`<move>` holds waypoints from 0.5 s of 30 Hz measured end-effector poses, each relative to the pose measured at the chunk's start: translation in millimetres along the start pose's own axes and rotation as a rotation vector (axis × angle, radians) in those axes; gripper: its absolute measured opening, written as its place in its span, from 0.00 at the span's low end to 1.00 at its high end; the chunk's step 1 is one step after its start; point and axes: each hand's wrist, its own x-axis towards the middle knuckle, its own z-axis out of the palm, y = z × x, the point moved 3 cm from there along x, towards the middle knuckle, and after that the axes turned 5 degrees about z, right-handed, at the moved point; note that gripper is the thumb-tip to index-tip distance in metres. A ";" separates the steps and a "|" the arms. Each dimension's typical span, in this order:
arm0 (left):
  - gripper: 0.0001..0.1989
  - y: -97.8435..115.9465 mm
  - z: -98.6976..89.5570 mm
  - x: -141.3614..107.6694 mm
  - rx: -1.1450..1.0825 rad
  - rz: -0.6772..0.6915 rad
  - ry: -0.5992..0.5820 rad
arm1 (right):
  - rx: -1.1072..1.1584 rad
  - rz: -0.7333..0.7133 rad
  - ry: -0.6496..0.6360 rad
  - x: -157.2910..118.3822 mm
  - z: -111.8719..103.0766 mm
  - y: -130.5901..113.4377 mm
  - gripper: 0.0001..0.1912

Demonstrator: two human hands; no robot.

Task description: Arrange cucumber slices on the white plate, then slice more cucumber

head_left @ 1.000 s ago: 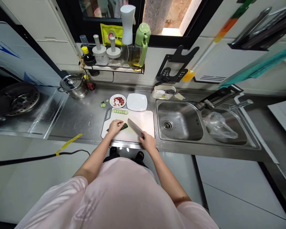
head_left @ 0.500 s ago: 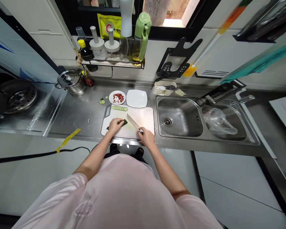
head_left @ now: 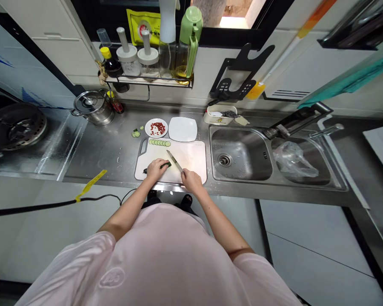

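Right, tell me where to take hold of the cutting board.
Grip the white cutting board by its cut-out handle at the far left corner, coming from the left: the hole takes fingers, and it lies away from the left hand and the cucumber slices.

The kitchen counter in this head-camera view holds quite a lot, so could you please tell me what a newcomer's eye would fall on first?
The white cutting board on the steel counter stands out, with the left hand on a cucumber and the right hand gripping a kitchen knife. To its right is a double steel sink, with a plastic bag in the right basin.
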 end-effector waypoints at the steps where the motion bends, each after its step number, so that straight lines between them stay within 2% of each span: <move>1: 0.13 1.4 0.9 -1.6 0.017 0.005 -0.001 | -0.006 0.002 -0.005 -0.3 0.0 -1.6 0.17; 15: 0.15 4.5 6.9 -5.5 0.095 0.028 -0.018 | -0.010 -0.027 -0.034 -3.9 2.9 -16.6 0.16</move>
